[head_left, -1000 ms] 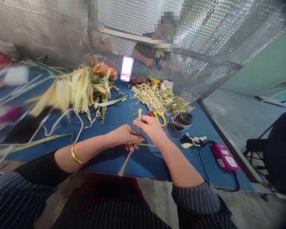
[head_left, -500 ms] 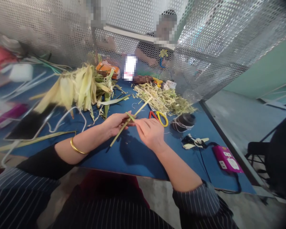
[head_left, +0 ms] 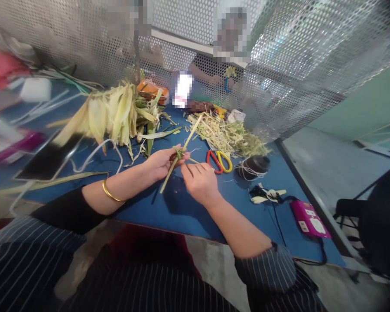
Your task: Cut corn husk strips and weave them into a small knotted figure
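Note:
My left hand [head_left: 162, 164] pinches narrow pale-green corn husk strips [head_left: 192, 133] where they cross in a small knot-like loop at the fingertips. One long strip points away up the table and its other end hangs down toward me. My right hand [head_left: 201, 183] is closed just to the right, its thumb and fingers at the end of a strip that runs from the crossing. Scissors [head_left: 225, 161] with one red and one yellow handle lie beyond my right hand. A black spool [head_left: 256, 166] wound with pale thread stands to their right.
Large corn husks [head_left: 110, 110] are heaped at the left back, shredded husk [head_left: 227, 132] at the right back. A magenta power strip [head_left: 310, 219], a tablet-like black device [head_left: 50, 158] and a lit phone [head_left: 183, 89] are on the blue table [head_left: 188, 223]. A perforated screen [head_left: 188, 45] stands behind; a person is beyond it.
My right hand has drawn slightly away from my left fingertips, and a strip now stretches between the hands. The husk loop at the crossing shows more plainly. The view has shifted slightly.

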Demonstrator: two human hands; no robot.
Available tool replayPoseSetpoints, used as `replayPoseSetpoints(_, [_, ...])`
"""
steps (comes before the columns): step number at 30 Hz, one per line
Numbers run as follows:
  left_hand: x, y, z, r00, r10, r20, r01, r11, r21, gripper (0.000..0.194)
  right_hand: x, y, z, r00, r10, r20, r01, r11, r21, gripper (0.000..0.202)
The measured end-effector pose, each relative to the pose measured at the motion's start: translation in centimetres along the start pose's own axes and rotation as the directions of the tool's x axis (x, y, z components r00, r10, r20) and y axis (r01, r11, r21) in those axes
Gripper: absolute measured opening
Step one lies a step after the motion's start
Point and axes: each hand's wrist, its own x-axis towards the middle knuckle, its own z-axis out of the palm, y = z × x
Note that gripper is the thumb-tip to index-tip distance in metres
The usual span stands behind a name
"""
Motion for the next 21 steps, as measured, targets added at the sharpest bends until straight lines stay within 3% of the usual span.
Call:
replayPoseSetpoints(4, [-0.4,-0.1,0.3,0.999,0.039,0.011,-0.039,0.999,-0.033,0.022,0.2,-0.3,-0.3,0.998,0.024,-0.051,-0.020,0.997,0.076,0.028])
replayPoseSetpoints(8, [-1.0,-1.1,0.8,0.993,0.049,0.106,-0.050,0.999,0.004,0.019,0.7,-0.7,-0.8,0.995,-0.083,-0.048,0.091,0.978,0.188,0.022])
replayPoseSetpoints(9, [-1.1,-1.3,0.9,0.992,0.054,0.117,-0.057,0.998,0.021,0.020,0.8,-0.6,-0.9,0.996,-0.050,-0.068,0.065,0.969,0.237,0.021])
replayPoseSetpoints(11, [-1.3,-1.5,1.1,0.991,0.087,0.105,-0.095,0.993,0.073,0.020,0.8,-0.2,-1.0,0.974,0.183,-0.131,-0.118,0.911,0.395,0.017])
replayPoseSetpoints(12, [-1.4,-1.6,1.1,0.991,0.105,0.088,-0.114,0.988,0.103,0.019,0.8,0.1,-1.0,0.919,0.368,-0.140,-0.253,0.824,0.506,0.014])
replayPoseSetpoints(13, [-1.4,-1.6,1.1,0.989,0.125,0.074,-0.134,0.982,0.133,0.018,0.8,0.4,-0.9,0.825,0.558,-0.096,-0.384,0.677,0.628,0.011])
replayPoseSetpoints(15, [-1.3,-1.5,1.1,0.985,0.156,0.075,-0.167,0.968,0.186,0.018,0.8,1.3,-0.5,0.590,0.787,0.183,-0.545,0.221,0.808,0.011])
replayPoseSetpoints(16, [-1.3,-1.6,1.1,0.983,0.163,0.087,-0.178,0.961,0.209,0.019,0.8,1.7,-0.2,0.501,0.782,0.372,-0.563,-0.032,0.826,0.013])
replayPoseSetpoints(17, [-1.2,-1.6,1.0,0.981,0.170,0.098,-0.189,0.954,0.235,0.019,0.8,2.1,0.1,0.449,0.710,0.542,-0.553,-0.255,0.793,0.015])
replayPoseSetpoints(18, [-1.2,-1.6,1.0,0.978,0.176,0.110,-0.199,0.944,0.261,0.020,0.8,2.3,0.3,0.425,0.615,0.664,-0.535,-0.421,0.732,0.016])
replayPoseSetpoints(19, [-1.1,-1.7,0.9,0.976,0.180,0.120,-0.207,0.935,0.288,0.020,0.8,2.5,0.6,0.415,0.537,0.735,-0.522,-0.521,0.675,0.016])
replayPoseSetpoints(21, [-1.0,-1.9,0.8,0.973,0.187,0.138,-0.223,0.918,0.328,0.019,0.8,2.7,0.9,0.397,0.509,0.764,-0.521,-0.560,0.644,0.018])
